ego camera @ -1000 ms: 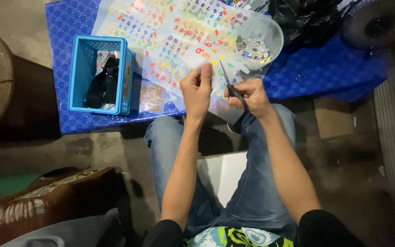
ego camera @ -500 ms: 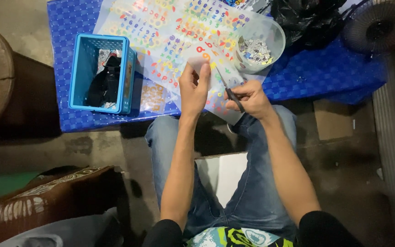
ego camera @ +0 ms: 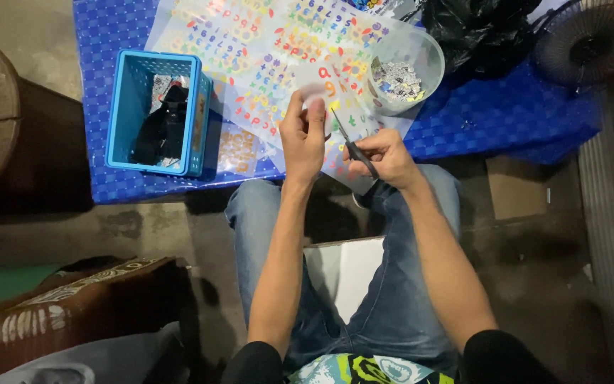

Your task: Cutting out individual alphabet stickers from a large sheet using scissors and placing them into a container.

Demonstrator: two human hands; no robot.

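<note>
Cutting step: left hand (ego camera: 304,135) pinches a small sticker piece (ego camera: 315,96) above the sticker sheets (ego camera: 264,64); right hand (ego camera: 385,155) grips scissors (ego camera: 353,148); next cut requires aligning blades.

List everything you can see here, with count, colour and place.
table: one, blue, top
sticker sheets: several, clear with coloured letters, on table
basket: one, blue, table left
tub: one, clear, holding cut pieces, table right
bag: one, black, top right
fan: one, dark, top right
scissors: one, dark
jeans: blue, below
left hand: holds a small piece
right hand: holds scissors
</note>
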